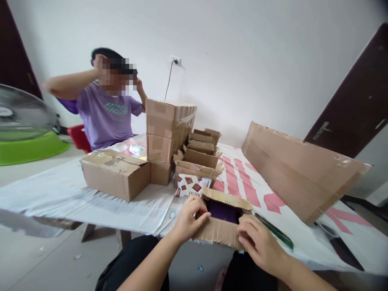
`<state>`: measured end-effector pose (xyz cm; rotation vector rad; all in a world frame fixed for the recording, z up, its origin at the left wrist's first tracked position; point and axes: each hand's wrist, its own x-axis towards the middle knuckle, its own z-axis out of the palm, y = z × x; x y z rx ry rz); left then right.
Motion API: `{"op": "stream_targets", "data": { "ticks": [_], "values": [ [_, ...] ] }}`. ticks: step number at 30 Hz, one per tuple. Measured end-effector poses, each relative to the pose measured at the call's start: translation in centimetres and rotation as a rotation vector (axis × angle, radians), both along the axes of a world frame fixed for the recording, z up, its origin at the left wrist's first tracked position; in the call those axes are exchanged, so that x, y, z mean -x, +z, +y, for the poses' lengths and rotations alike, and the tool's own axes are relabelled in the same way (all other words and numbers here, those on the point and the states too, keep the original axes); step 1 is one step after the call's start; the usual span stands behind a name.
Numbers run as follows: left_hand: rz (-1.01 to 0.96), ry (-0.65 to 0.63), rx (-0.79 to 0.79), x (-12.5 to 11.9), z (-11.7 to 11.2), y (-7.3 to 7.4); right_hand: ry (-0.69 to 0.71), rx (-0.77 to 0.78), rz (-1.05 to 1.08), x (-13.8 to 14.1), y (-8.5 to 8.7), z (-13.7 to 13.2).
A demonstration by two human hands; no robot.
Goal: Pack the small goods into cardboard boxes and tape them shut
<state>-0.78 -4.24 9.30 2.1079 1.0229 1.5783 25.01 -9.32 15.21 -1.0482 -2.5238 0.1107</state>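
A small cardboard box (216,234) stands at the near edge of the table with its top flaps raised. Inside it a dark purple item (222,211) shows through the opening. My left hand (190,218) is at the box's left side, fingers curled and thumb over the rim. At the right front corner my right hand (257,240) has its fingers bent round the cardboard edge; some fingertips are hidden. Just behind the box leans a white packet with brown squares (193,186), against an open carton (195,167).
More open cartons (201,145) run back in a row beside stacked closed boxes (160,133). A closed box (112,176) sits left, a large carton (300,169) right. Near my right hand lie a green-edged tool (279,234) and tape dispenser (339,246). A person (104,113) sits opposite.
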Motion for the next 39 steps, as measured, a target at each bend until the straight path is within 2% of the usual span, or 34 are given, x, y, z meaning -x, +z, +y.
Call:
{"op": "stream_targets", "data": {
  "ticks": [3,5,10,16,21,25,29,32,34,36,38,39],
  "values": [
    [0.166,0.039,-0.088,0.0,-0.5,0.4,-0.08,0.003,-0.025,0.1,-1.1,0.5],
    [0.234,0.064,-0.115,-0.1,-0.8,0.6,-0.083,0.034,-0.073,0.3,-1.4,0.8],
    [0.371,0.061,-0.166,-0.3,-1.1,0.9,-0.039,-0.003,-0.203,0.9,-0.3,1.6],
    [0.49,0.115,-0.184,-0.6,-1.1,0.3,-0.253,-0.175,-0.277,0.5,0.8,3.4],
    [0.599,0.228,-0.163,-0.8,-1.1,0.7,-0.381,-0.215,-0.339,-0.9,1.2,4.8],
    [0.694,0.348,-0.059,-0.8,-1.4,1.3,-0.428,-0.072,-0.405,-2.4,0.7,5.9],
    [0.763,0.292,0.058,-0.3,-1.4,2.4,-0.448,0.269,-0.359,-3.8,0.1,6.6],
    [0.865,0.232,0.155,-0.3,-0.8,4.3,-0.366,0.478,-0.32,-4.2,0.8,6.7],
    [0.941,0.192,0.21,-0.6,0.0,5.8,-0.417,0.404,-0.375,-3.7,2.0,6.5],
    [0.963,0.16,0.282,-1.2,0.9,6.7,-0.516,0.145,-0.408,-2.3,3.3,6.2],
    [0.943,0.131,0.352,-1.8,1.7,7.1,-0.488,-0.048,-0.379,-0.4,4.3,6.2],
    [0.926,0.122,0.378,-1.9,2.1,7.1,-0.43,-0.05,-0.372,0.7,4.5,6.2]
  ]
}}
